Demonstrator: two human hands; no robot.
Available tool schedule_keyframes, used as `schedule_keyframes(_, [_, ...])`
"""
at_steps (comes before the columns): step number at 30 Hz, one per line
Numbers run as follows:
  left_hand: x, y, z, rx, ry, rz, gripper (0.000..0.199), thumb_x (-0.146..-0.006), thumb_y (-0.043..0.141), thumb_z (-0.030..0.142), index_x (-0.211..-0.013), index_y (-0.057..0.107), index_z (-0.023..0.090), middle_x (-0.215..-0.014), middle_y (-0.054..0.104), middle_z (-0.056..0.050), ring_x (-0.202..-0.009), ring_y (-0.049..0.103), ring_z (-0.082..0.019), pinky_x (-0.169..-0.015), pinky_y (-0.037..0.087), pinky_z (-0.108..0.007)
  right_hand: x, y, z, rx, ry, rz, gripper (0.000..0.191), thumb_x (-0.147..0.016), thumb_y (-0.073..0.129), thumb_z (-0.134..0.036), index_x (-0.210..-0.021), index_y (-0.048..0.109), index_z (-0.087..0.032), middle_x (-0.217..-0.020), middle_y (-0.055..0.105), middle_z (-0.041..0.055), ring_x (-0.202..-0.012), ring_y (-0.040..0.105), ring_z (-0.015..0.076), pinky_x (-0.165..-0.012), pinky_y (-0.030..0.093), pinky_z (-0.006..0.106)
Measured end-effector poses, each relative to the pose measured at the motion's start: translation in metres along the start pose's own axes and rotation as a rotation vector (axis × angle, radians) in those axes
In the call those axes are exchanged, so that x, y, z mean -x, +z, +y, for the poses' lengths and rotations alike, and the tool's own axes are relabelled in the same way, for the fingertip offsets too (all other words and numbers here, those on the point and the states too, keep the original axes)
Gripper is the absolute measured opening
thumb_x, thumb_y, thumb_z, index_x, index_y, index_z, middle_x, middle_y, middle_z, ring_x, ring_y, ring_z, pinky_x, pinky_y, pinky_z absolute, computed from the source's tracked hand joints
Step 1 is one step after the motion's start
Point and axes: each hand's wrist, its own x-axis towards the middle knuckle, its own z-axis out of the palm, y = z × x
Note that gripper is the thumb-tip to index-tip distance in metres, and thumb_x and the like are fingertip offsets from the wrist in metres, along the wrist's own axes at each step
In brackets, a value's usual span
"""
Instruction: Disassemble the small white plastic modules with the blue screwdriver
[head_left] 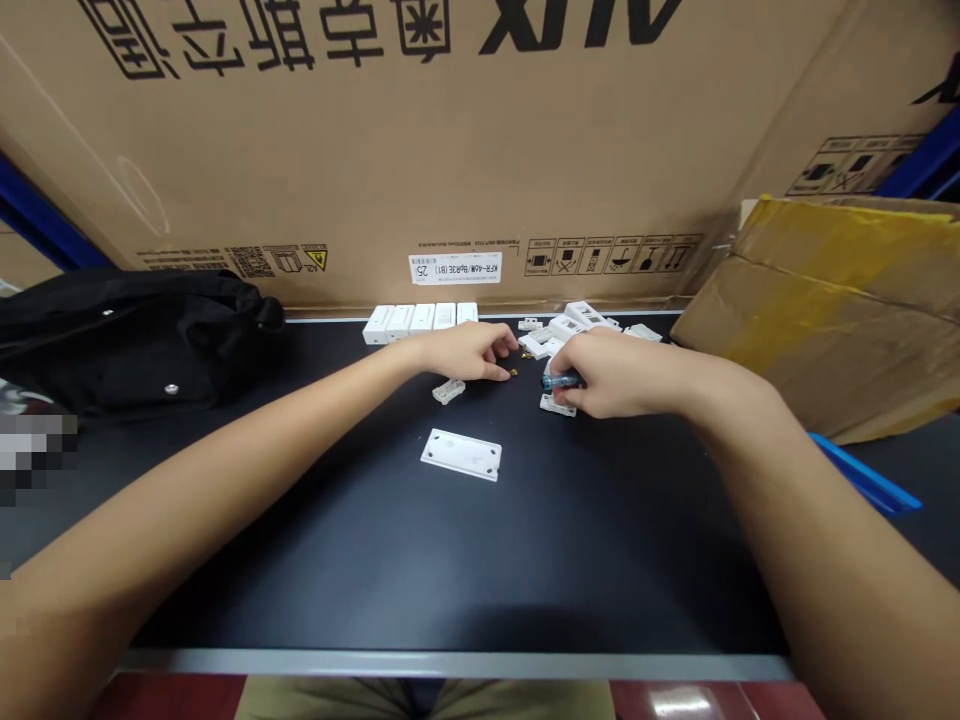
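Observation:
My left hand rests low over the table with its fingers slightly curled and apart, and nothing shows between them. Just beside its fingertips lies a tiny brass-coloured piece; more brass bits lie farther back. My right hand is closed around a blue see-through handle that looks like a screwdriver; its tip cannot be made out. Under that hand lies a small white plastic part. Another white plastic part sits below my left hand, and a flat white plate with corner holes lies nearer me.
A row of white switch-like boxes and a pile of white plastic frames stand along the back. A large carton walls off the rear. A black bag lies left; a taped cardboard box and blue object are right.

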Motion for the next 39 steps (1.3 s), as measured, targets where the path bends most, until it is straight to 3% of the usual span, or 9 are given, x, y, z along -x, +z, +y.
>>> schedule_keyframes(8, [-0.025, 0.030, 0.002, -0.094, 0.033, 0.309, 0.021, -0.086, 0.063, 0.026, -0.103, 0.057, 0.015, -0.097, 0.068, -0.007, -0.084, 0.062, -0.018, -0.073, 0.046, -0.029, -0.005, 0.002, -0.004, -0.009, -0.006, 0.003, 0.017, -0.081, 0.058, -0.027, -0.065, 0.058, -0.020, -0.056, 0.056, -0.0016, -0.050, 0.042, 0.0118, -0.051, 0.029, 0.027])
schedule_keyframes(12, [-0.025, 0.027, 0.002, -0.108, 0.025, 0.333, 0.023, -0.087, 0.063, 0.031, -0.103, 0.057, 0.015, -0.093, 0.069, -0.006, -0.081, 0.063, -0.018, -0.070, 0.045, -0.029, -0.006, 0.004, -0.002, -0.024, -0.003, 0.007, 0.017, -0.082, 0.058, -0.029, -0.068, 0.059, -0.020, -0.060, 0.060, -0.0005, -0.051, 0.043, 0.0118, -0.052, 0.028, 0.027])
schedule_keyframes(15, [-0.005, 0.020, 0.011, -0.176, 0.074, 0.398, 0.026, -0.093, 0.054, 0.037, -0.106, 0.058, 0.015, -0.093, 0.070, -0.007, -0.081, 0.063, -0.019, -0.069, 0.045, -0.030, -0.008, 0.006, -0.001, -0.045, -0.015, 0.041, 0.015, -0.081, 0.059, -0.028, -0.068, 0.060, -0.021, -0.058, 0.058, -0.0010, -0.051, 0.044, 0.0123, -0.053, 0.028, 0.027])
schedule_keyframes(16, [0.005, 0.019, 0.015, -0.183, 0.096, 0.403, 0.026, -0.095, 0.051, 0.038, -0.106, 0.059, 0.016, -0.094, 0.069, -0.006, -0.081, 0.063, -0.018, -0.070, 0.045, -0.030, -0.009, 0.007, -0.001, -0.055, -0.022, 0.052, 0.013, -0.079, 0.059, -0.025, -0.067, 0.060, -0.021, -0.057, 0.058, -0.0012, -0.051, 0.044, 0.0124, -0.053, 0.028, 0.027])
schedule_keyframes(20, [0.048, 0.022, 0.030, -0.169, 0.254, 0.186, 0.025, -0.093, 0.056, 0.039, -0.107, 0.062, 0.019, -0.102, 0.068, -0.006, -0.092, 0.063, -0.019, -0.081, 0.048, -0.031, -0.013, 0.011, -0.007, -0.082, -0.079, 0.111, 0.010, -0.071, 0.056, -0.014, -0.067, 0.062, -0.021, -0.057, 0.058, -0.0025, -0.051, 0.043, 0.0119, -0.054, 0.028, 0.027])
schedule_keyframes(23, [0.067, 0.030, 0.030, -0.202, 0.290, 0.179, 0.022, -0.094, 0.056, 0.034, -0.107, 0.063, 0.018, -0.106, 0.066, -0.007, -0.099, 0.060, -0.021, -0.089, 0.047, -0.034, -0.017, 0.013, -0.014, -0.087, -0.147, 0.167, 0.014, -0.069, 0.054, -0.012, -0.069, 0.066, -0.020, -0.059, 0.061, -0.0019, -0.052, 0.045, 0.0120, -0.055, 0.030, 0.027])
schedule_keyframes(27, [0.068, 0.035, 0.020, -0.091, 0.294, 0.246, 0.010, -0.091, 0.057, 0.024, -0.095, 0.065, 0.018, -0.095, 0.068, -0.003, -0.090, 0.062, -0.017, -0.085, 0.047, -0.031, -0.020, 0.015, -0.023, -0.124, -0.174, 0.198, 0.023, -0.069, 0.053, -0.009, -0.079, 0.072, -0.018, -0.068, 0.068, 0.0003, -0.058, 0.051, 0.0128, -0.059, 0.033, 0.025])
schedule_keyframes(33, [0.064, 0.033, 0.012, 0.260, 0.161, 0.293, 0.011, -0.090, 0.059, 0.026, -0.094, 0.064, 0.017, -0.086, 0.070, -0.001, -0.076, 0.062, -0.012, -0.070, 0.047, -0.024, -0.018, 0.011, -0.031, -0.160, -0.179, 0.163, 0.026, -0.076, 0.053, -0.013, -0.089, 0.075, -0.018, -0.076, 0.072, 0.0025, -0.061, 0.056, 0.0146, -0.061, 0.036, 0.026])
schedule_keyframes(39, [0.065, 0.031, 0.009, 0.333, 0.150, 0.215, 0.015, -0.084, 0.067, 0.024, -0.097, 0.066, 0.017, -0.092, 0.074, -0.002, -0.086, 0.066, -0.014, -0.080, 0.050, -0.028, -0.017, 0.010, -0.034, -0.213, -0.208, 0.116, 0.030, -0.079, 0.049, -0.015, -0.096, 0.074, -0.021, -0.086, 0.075, 0.0026, -0.066, 0.059, 0.0154, -0.062, 0.038, 0.026])
